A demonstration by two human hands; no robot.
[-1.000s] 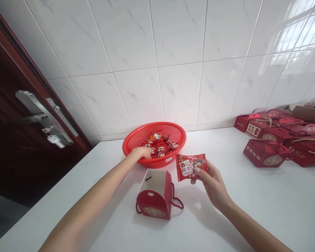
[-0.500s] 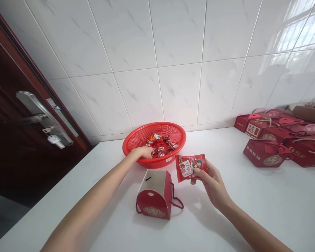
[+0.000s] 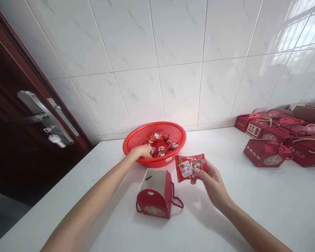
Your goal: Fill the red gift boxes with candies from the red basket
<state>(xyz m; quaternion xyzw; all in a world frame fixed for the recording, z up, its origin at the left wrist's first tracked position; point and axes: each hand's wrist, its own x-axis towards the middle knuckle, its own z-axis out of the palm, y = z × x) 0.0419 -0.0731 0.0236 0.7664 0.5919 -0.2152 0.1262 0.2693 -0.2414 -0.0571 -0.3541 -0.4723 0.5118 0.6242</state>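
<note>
Near 1 basket (image 3: 159,161): right hand (image 3: 214,183) holding 1 packet (image 3: 186,168).

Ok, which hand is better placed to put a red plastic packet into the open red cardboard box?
Likely the right hand: it holds a packet near the box, while the left hand dips into the round red plastic basket.

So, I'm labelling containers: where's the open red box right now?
In the head view, the open red box sits low, near the middle, in front of the red basket and left of the packet in the right hand.
</note>
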